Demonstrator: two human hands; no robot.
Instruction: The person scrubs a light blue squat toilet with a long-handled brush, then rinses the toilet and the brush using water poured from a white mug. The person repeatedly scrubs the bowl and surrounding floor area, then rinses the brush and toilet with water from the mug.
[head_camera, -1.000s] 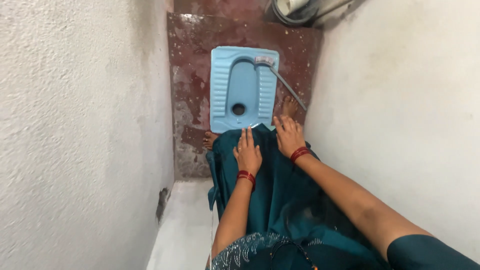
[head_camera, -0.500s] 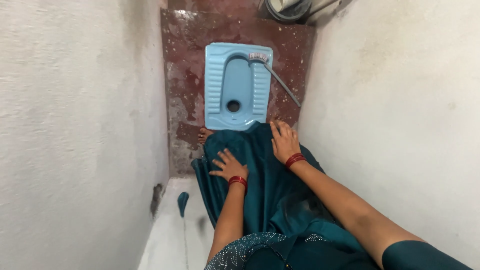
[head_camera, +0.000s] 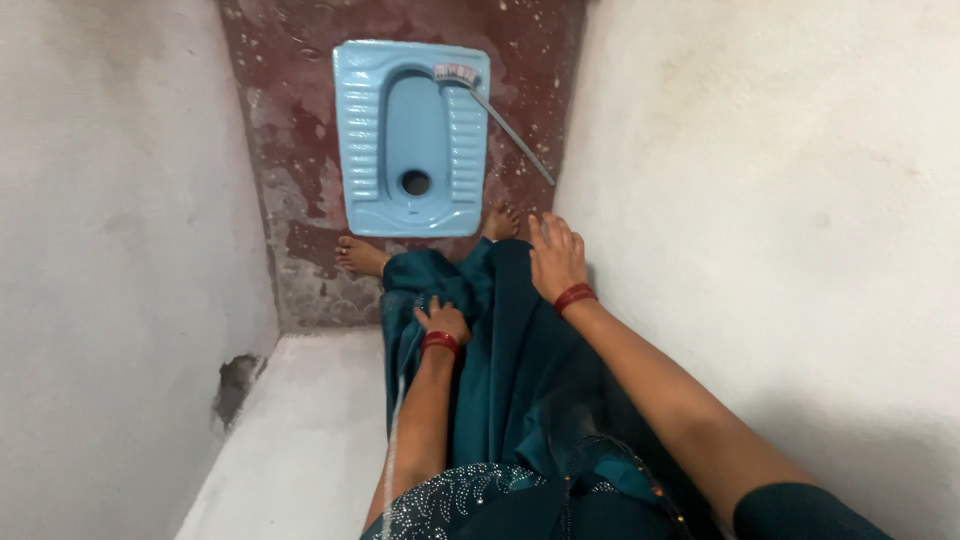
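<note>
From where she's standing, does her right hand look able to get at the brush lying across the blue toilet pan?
Probably yes, with a bend forward. The right hand rests flat on the teal garment, holding nothing, and the brush handle slants toward that side with only bare wet floor between. The left hand grips the fabric.

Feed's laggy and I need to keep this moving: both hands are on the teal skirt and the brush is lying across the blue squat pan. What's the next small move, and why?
Probably finish gathering the skirt: the left hand grips a fold, but the right hand only lies flat on it, and the hem hangs near the feet on the stained floor. Then reach for the brush on the pan.
</note>
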